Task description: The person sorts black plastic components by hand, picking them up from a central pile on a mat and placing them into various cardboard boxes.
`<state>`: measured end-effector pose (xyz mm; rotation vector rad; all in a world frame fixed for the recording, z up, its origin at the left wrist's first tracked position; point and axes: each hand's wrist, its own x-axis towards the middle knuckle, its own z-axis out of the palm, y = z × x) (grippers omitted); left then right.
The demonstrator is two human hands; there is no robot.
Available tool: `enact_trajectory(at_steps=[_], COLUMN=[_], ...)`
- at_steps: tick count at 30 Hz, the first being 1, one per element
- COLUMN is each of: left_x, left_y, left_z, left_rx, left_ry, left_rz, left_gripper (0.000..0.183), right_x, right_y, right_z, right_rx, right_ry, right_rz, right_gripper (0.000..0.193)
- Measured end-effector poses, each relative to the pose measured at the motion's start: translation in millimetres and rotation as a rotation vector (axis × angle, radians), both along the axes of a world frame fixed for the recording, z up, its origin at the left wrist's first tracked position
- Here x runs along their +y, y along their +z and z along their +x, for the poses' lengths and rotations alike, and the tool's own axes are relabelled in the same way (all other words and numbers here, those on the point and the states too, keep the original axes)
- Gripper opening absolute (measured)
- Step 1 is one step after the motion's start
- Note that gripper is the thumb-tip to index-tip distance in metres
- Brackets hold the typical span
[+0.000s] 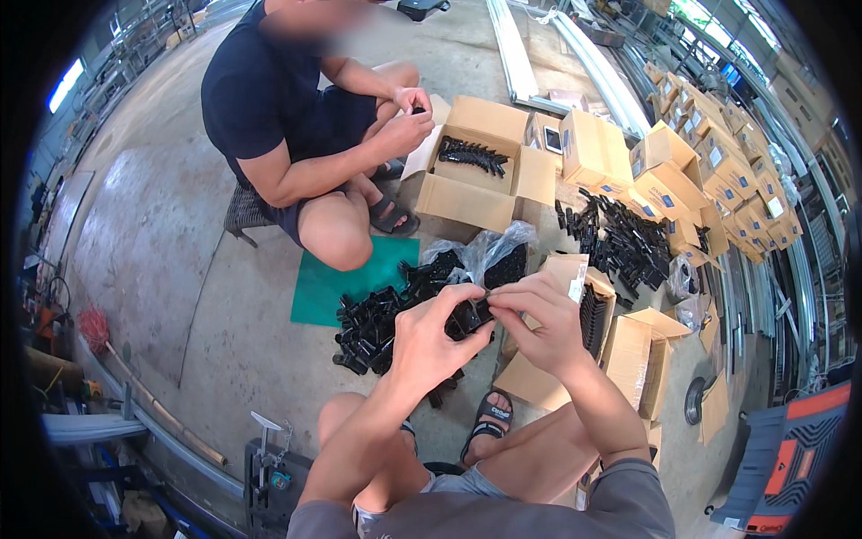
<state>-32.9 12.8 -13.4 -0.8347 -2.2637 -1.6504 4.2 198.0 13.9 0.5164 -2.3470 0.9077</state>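
Note:
Between my hands, in front of my knees, is a small black plastic part (469, 316). My left hand (431, 334) curls around it with thumb and fingers. My right hand (541, 316) pinches at its right end, fingertips pressed together; whether a separate small piece is in that pinch, I cannot make out. Below and left of my hands lies a heap of similar black parts (366, 325), partly on a green sheet (323, 286). Clear plastic bags (510, 244) with more black parts sit just beyond. An open carton with rows of black parts (593, 322) stands right of my hands.
Across from me a seated co-worker (256, 117) holds a small dark piece beside an open carton (471, 199). More black parts (620, 242) lie loose at the right, near stacked cartons (718, 153). A grey and orange case (786, 458) stands lower right; a bamboo-handled tool (166, 413) lies left.

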Motion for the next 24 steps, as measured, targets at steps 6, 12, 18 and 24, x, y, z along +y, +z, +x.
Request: enact_trajectory(at_steps=[6,12,18,24], left_x=[0.0,4.6,-1.6,-15.6], left_y=[-2.4,-1.7,-6.6,-5.0], left_z=[1.0,-0.8,-5.5,-16.9], left_rx=[0.096,0.063,0.019,-0.914], left_ry=[0.014,-0.008,-0.035,-0.053], left_rz=[0.03,0.072,0.178,0.773], left_gripper=[0.04,0.037,0.032,0.028], right_x=[-3.2,-3.5,6.7,13.9], right_y=[-1.4,-2.9,-19.0,-77.3], right_z=[11.7,16.6,12.9,-1.0], right_rx=[-0.117,-0.09,-0.144,-0.491], right_ry=[-0.09,-0.14,-0.267,-0.203], right_rz=[-0.08,-0.088,-0.295,-0.477], right_gripper=[0.016,0.019,0.017,0.015])
